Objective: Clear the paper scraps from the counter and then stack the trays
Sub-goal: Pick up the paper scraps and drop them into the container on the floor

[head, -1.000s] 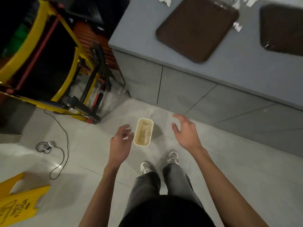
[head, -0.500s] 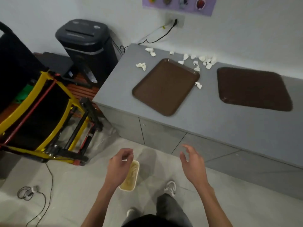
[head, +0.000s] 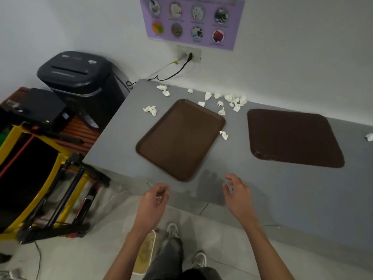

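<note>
Scrap-clearing judged barely begun; paper scraps [head: 232,101] are strewn on the counter [head: 232,162] by the wall, around the far end of the left tray [head: 180,138]; right tray [head: 292,136] lies apart, unstacked. Right hand [head: 237,196] is held loose, empty; left hand [head: 154,201] is curled, contents cannot be told. Next judged: a reach over the tray is needed to gather the scraps.

I'm seeing the grey counter [head: 222,168] carrying 2 brown trays, lying flat & well apart: left tray [head: 179,140] sitting skewed, right tray [head: 294,138] lying squarer. The paper scraps [head: 234,102] are lying scattered along the back edge by the wall, w/ a clump [head: 150,110] lying just left of the left tray, a lone scrap [head: 223,135] lying btwn the trays, a stray scrap [head: 369,136] sitting far right
</note>
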Available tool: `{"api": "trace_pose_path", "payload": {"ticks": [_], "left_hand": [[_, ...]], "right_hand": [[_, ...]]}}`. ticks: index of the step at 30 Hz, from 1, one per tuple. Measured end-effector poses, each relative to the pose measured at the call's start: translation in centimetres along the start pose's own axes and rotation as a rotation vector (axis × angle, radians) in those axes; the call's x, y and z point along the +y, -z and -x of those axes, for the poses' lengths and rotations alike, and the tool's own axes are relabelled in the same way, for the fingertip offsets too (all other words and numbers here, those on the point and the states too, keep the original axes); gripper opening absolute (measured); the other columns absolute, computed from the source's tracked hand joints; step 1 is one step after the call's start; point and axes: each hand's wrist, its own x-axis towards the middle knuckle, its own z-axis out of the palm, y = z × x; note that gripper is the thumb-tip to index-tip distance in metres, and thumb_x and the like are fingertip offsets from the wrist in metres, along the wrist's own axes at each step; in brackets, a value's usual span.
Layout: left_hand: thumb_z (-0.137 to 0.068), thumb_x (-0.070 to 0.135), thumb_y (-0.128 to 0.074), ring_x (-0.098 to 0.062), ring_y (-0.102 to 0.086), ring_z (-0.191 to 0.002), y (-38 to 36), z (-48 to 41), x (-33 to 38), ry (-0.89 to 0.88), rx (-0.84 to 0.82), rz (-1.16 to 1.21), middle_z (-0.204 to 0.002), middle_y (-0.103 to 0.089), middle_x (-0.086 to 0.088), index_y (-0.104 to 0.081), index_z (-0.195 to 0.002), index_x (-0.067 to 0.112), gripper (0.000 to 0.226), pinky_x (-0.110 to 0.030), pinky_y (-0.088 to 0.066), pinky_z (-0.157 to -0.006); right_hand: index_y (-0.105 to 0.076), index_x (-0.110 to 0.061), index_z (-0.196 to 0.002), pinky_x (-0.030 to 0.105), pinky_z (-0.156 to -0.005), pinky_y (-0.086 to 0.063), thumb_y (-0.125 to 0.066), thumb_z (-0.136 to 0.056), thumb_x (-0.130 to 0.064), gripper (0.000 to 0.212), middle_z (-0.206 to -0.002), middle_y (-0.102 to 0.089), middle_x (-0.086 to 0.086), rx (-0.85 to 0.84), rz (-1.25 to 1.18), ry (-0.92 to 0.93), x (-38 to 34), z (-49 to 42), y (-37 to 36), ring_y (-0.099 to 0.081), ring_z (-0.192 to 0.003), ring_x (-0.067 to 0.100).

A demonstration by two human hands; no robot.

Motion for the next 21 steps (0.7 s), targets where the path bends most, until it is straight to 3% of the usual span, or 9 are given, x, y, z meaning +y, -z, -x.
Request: {"api": "trace_pose_path", "payload": {"ticks": [4, 8, 11, 15, 21], "left_hand": [[-0.098, 0.019, -0.067, 0.009, -0.068, -0.090, 0.3, -5.4, -0.2, -0.025, 0.009, -0.028, -0.095, -0.075, 0.016, -0.073, -0.106, 0.025, 0.011, -0.010, -0.053, -0.078], [-0.099, 0.027, -0.066, 0.006, -0.068, -0.090, 1.2, -10.7, -0.5, -0.030, -0.048, -0.071, -0.096, -0.074, 0.017, -0.071, -0.109, 0.030, 0.012, -0.022, -0.058, -0.082], [-0.098, 0.021, -0.067, 0.005, -0.068, -0.087, 1.7, -14.5, -0.4, -0.069, -0.061, -0.060, -0.092, -0.074, 0.016, -0.073, -0.107, 0.026, 0.012, -0.021, -0.058, -0.079], [-0.096, 0.015, -0.069, 0.002, -0.069, -0.083, 2.2, -18.0, -0.6, -0.117, -0.094, -0.087, -0.090, -0.074, 0.015, -0.074, -0.104, 0.023, 0.013, -0.020, -0.057, -0.078], [-0.094, 0.016, -0.068, 0.001, -0.068, -0.079, 4.2, -23.0, -1.1, -0.126, -0.048, -0.167, -0.089, -0.073, 0.015, -0.073, -0.103, 0.026, 0.014, -0.008, -0.047, -0.074]], "right_hand": [[-0.063, -0.019, -0.128, 0.028, -0.088, -0.052, -0.069, -0.099, -0.016, 0.030, -0.121, -0.072, 0.007, 0.002, -0.007, -0.036, -0.1, -5.9, -0.9, -0.071, -0.106, 0.027], [-0.049, -0.022, -0.142, 0.040, -0.091, -0.057, -0.067, -0.099, -0.016, 0.047, -0.123, -0.072, 0.009, 0.051, -0.025, -0.082, -1.1, -11.3, -1.4, -0.072, -0.105, 0.035], [-0.041, -0.021, -0.148, 0.042, -0.095, -0.054, -0.063, -0.102, -0.021, 0.051, -0.125, -0.071, 0.013, 0.039, 0.004, -0.144, -2.0, -15.4, -1.8, -0.069, -0.110, 0.037], [-0.048, -0.018, -0.137, 0.047, -0.096, -0.051, -0.060, -0.103, -0.025, 0.037, -0.128, -0.064, 0.020, 0.029, 0.106, -0.188, -2.1, -20.0, -2.6, -0.064, -0.112, 0.043], [-0.065, -0.009, -0.132, 0.046, -0.105, -0.052, -0.062, -0.102, -0.011, 0.031, -0.129, -0.063, 0.021, 0.033, 0.219, -0.107, -2.0, -25.4, -3.8, -0.064, -0.113, 0.040]]}}
